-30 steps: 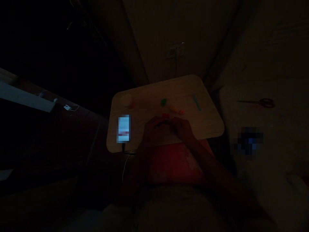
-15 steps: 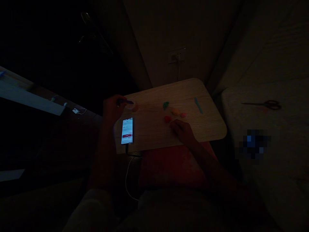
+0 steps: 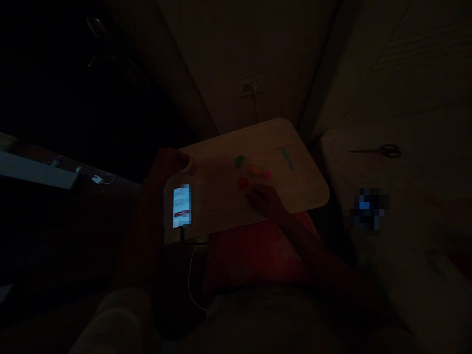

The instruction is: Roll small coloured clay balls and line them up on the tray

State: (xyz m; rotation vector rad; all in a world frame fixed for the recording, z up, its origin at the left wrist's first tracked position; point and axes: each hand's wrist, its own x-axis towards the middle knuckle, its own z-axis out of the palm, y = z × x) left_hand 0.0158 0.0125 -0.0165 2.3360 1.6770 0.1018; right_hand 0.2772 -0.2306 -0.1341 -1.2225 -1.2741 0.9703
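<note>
The room is very dark. A small wooden lap table (image 3: pixel 295 191) lies over my legs. My left hand (image 3: pixel 167 164) is curled at its far left corner, over a small pale round container (image 3: pixel 190 166) that it partly hides. My right hand (image 3: pixel 263 199) rests on the table near the front edge, fingers curled, just beside a red clay lump (image 3: pixel 242 182). Green (image 3: pixel 239 160), orange (image 3: pixel 254 169) and pink (image 3: pixel 266 174) lumps lie just beyond it. A lit phone (image 3: pixel 181 206) lies on the table's left side.
A teal stick-shaped tool (image 3: pixel 287 158) lies at the table's far right. Scissors (image 3: pixel 383 150) lie on the pale bed surface to the right. A wall socket (image 3: pixel 249 87) with a cable sits behind the table. A white charging cable (image 3: pixel 191 275) hangs from the phone.
My left hand left the right hand at the table's front and reached to the round container at the far left corner, where it stays. The right hand has stayed near the red lump.
</note>
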